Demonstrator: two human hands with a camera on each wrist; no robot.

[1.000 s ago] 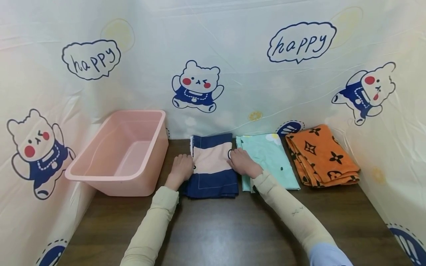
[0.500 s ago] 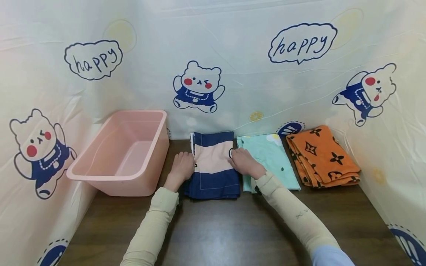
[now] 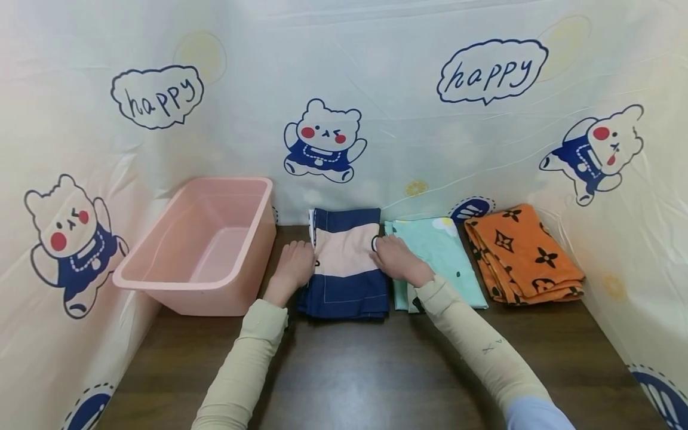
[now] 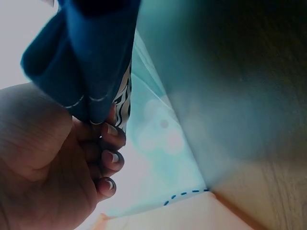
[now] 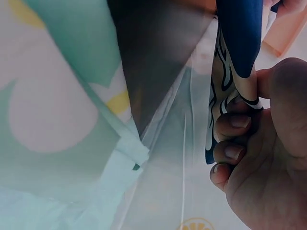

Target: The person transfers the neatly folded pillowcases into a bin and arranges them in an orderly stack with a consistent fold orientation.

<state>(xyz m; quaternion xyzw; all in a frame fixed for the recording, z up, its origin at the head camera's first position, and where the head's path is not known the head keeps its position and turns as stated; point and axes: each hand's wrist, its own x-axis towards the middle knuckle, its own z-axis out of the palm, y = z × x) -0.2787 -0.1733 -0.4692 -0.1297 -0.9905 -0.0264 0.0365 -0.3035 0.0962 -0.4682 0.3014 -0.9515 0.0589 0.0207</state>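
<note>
A folded navy-and-pale-pink cloth (image 3: 346, 251) is held at its two side edges, between both hands in the head view. My left hand (image 3: 294, 264) grips its left edge; in the left wrist view the fingers (image 4: 112, 158) curl under the navy folds (image 4: 91, 62). On the opposite edge, my right hand (image 3: 399, 258) pinches the cloth, its curled fingers (image 5: 232, 152) showing against the patterned underside in the right wrist view. Just right of it lies a folded mint-green cloth (image 3: 438, 254), partly covered by the right wrist. In the wrist views the held cloth appears raised off the table.
To the left stands a pink plastic basin (image 3: 255, 257) with its open top facing up. A folded orange cloth with black motifs (image 3: 524, 254) lies at the far right. Behind the brown wooden table (image 3: 344, 370) hangs a printed sheet (image 3: 403, 149) with bear drawings.
The navy-and-pink cloth has risen slightly, its far edge moving up the head view, with both hands keeping their grip. The whole head view has shifted a little. Basin and other cloths stay put.
</note>
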